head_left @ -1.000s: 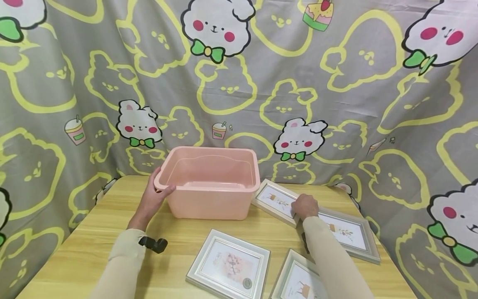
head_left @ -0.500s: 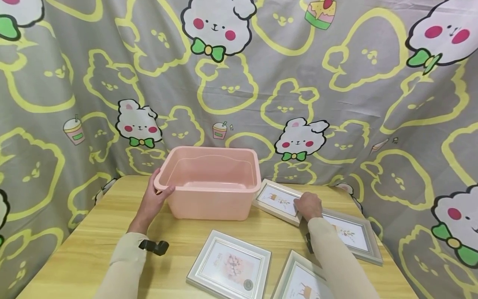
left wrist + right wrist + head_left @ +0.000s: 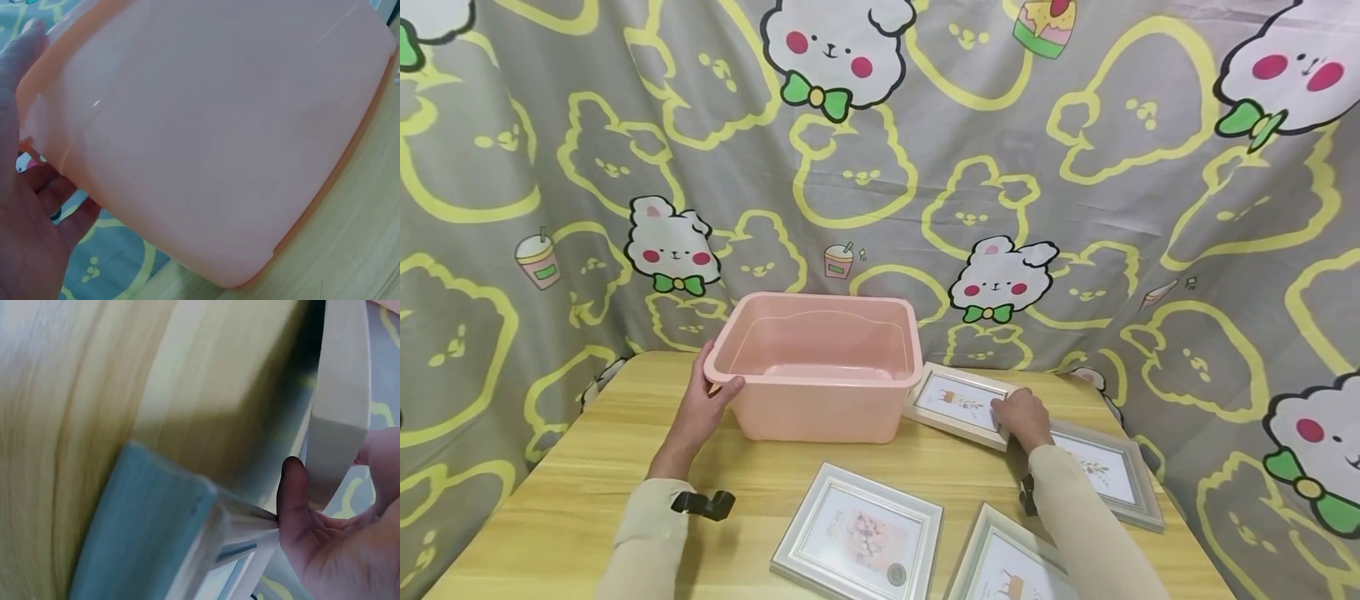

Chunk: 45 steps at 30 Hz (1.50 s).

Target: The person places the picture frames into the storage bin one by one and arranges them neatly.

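Note:
In the head view a pink plastic bin (image 3: 820, 408) stands upright at the back of the table, nothing visible inside. My left hand (image 3: 696, 412) grips its left front rim, thumb over the front and fingers along the side. With my right hand (image 3: 1024, 417) I pinch the right end of a pale picture frame (image 3: 958, 404), whose left end lies close beside the bin. In the right wrist view thumb and fingers bracket the edge of that picture frame (image 3: 340, 394), with a gap showing between it and the table.
A grey picture frame (image 3: 1138, 479) lies at the right, partly behind my right hand and sleeve. Nearer the front lie a silver picture frame (image 3: 861, 533) and a greenish picture frame (image 3: 977, 546), partly covered by my sleeve. A patterned curtain (image 3: 850, 250) hangs behind the table (image 3: 587, 467).
My right hand has shifted slightly right, and the right end of the pale picture frame has moved a little with it. The left hand keeps its grip on the bin.

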Tool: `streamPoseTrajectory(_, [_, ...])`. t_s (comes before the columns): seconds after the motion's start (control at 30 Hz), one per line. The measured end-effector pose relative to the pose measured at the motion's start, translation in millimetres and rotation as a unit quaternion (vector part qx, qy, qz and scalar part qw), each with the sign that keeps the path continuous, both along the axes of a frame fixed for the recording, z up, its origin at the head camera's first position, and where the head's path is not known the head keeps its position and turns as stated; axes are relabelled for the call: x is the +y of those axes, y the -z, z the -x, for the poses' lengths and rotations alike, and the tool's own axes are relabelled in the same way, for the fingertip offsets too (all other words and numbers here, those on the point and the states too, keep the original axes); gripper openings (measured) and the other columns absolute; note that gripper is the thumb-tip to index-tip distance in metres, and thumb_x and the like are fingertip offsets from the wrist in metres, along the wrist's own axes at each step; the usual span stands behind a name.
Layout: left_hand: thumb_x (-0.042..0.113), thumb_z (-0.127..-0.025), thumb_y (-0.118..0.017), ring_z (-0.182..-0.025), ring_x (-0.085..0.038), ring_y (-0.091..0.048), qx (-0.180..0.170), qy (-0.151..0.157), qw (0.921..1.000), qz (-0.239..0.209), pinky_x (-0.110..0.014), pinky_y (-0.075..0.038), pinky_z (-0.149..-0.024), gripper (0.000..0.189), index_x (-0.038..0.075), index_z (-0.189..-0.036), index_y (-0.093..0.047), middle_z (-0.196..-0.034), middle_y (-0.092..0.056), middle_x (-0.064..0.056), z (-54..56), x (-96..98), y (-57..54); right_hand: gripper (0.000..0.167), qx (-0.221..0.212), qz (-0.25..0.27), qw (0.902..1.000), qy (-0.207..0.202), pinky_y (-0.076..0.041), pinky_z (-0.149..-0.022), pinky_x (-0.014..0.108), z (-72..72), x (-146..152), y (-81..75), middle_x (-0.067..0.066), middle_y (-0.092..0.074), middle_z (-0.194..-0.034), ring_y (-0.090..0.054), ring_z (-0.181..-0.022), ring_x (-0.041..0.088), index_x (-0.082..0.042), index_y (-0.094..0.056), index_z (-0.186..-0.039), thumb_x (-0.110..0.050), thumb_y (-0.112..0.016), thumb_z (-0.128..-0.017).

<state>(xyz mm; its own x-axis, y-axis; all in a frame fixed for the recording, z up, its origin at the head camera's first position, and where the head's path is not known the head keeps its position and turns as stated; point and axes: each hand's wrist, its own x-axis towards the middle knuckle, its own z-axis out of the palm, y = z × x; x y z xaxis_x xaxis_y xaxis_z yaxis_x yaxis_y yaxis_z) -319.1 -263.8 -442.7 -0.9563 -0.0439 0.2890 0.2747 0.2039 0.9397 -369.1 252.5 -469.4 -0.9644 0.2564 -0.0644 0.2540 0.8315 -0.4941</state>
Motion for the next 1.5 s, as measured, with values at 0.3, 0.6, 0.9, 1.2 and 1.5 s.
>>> streamPoseTrajectory(0.3, [0.020, -0.099, -0.054, -0.146, -0.038, -0.017, 0.013, 0.010, 0.9999, -0.002, -0.001, -0.034, -0.091, 0.083, 0.025, -0.156, 0.007, -0.161, -0.012, -0.017, -4.1, -3.1, 7.9, 0.058, -0.027, 0.081, 0.9963, -0.003, -0.047, -0.089, 0.048, -0.4, 1, -0.4, 0.030, -0.056, -0.110, -0.054, -0.097, 0.035, 0.015, -0.044, -0.120, -0.034, -0.052, -0.090])
streamPoseTrajectory(0.6, [0.022, -0.101, -0.051, -0.146, -0.040, -0.017, 0.014, 0.014, 0.9998, 0.008, -0.001, -0.033, -0.091, 0.082, 0.026, -0.155, 0.010, -0.161, -0.014, -0.018, -6.9, -0.6, 10.6, 0.080, -0.021, 0.203, 0.9789, -0.002, -0.034, -0.110, 0.054, 0.0, 6, 4.2, 0.035, -0.032, -0.145, -0.038, -0.130, 0.044, 0.008, -0.009, -0.151, -0.023, -0.051, -0.091])
streamPoseTrajectory(0.9, [0.019, -0.102, -0.047, -0.146, -0.041, -0.015, 0.027, 0.019, 0.9994, -0.009, -0.001, -0.032, -0.091, 0.079, 0.026, -0.155, 0.011, -0.161, -0.013, -0.019, -7.4, 0.2, 13.0, 0.081, 0.035, 0.274, 0.9612, -0.002, -0.044, -0.064, 0.030, 1.3, 12, 1.0, 0.013, -0.060, -0.099, -0.050, -0.068, 0.016, -0.005, -0.011, -0.154, -0.017, -0.055, -0.088])
streamPoseTrajectory(1.2, [0.020, -0.103, -0.046, -0.147, -0.039, -0.014, 0.019, 0.020, 0.9996, -0.005, 0.000, -0.031, -0.092, 0.079, 0.027, -0.155, 0.012, -0.162, -0.011, -0.017, -9.8, 0.9, 12.1, 0.083, 0.067, 0.348, 0.9348, -0.016, -0.046, -0.064, 0.021, -3.3, 2, -17.8, 0.021, -0.047, -0.131, -0.056, -0.081, 0.012, -0.015, -0.002, -0.157, -0.014, -0.053, -0.092])
streamPoseTrajectory(1.5, [0.020, -0.103, -0.046, -0.147, -0.038, -0.014, 0.018, 0.021, 0.9996, -0.007, 0.000, -0.030, -0.092, 0.079, 0.028, -0.155, 0.012, -0.162, -0.011, -0.017, -9.2, 1.1, 12.3, 0.081, 0.086, 0.350, 0.9329, -0.009, -0.049, -0.069, 0.020, -1.7, -7, -31.3, 0.018, -0.046, -0.125, -0.056, -0.086, 0.013, -0.016, -0.005, -0.157, -0.014, -0.052, -0.092])
